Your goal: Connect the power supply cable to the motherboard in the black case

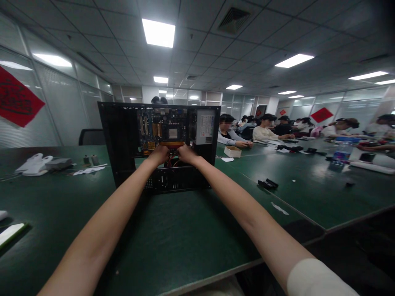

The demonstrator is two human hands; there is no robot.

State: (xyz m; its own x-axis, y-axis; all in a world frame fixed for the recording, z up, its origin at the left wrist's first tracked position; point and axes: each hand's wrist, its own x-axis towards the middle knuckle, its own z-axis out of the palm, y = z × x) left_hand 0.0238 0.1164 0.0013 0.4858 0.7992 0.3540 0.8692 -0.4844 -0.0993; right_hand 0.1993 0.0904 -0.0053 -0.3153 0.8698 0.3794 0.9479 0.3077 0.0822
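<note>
Just left of the frame's centre, an open black computer case stands on the green table with its inside facing the wearer, and the motherboard fills its upper middle. The left hand and the right hand meet the lower edge of that board, 1 at each end of an orange strip that runs level between them. Both hands have their fingers curled inward, but blur hides the tips, so I cannot tell whether either grips the strip or only rests against it.

Having 1 hand at each end looks like the sound way to work here: force shared evenly over the 2 ends should keep the strip from tilting or binding. Any push or pull is best made straight, in small amounts, with both ends moving together. The case stands upright and no hand braces its frame, so a hard shove could tip or slide it; a gentle touch suits better. The loose cables just below the knuckles could snag and are worth easing aside. Fingers should also stay off the pale square above the strip and the bare board around it.
</note>
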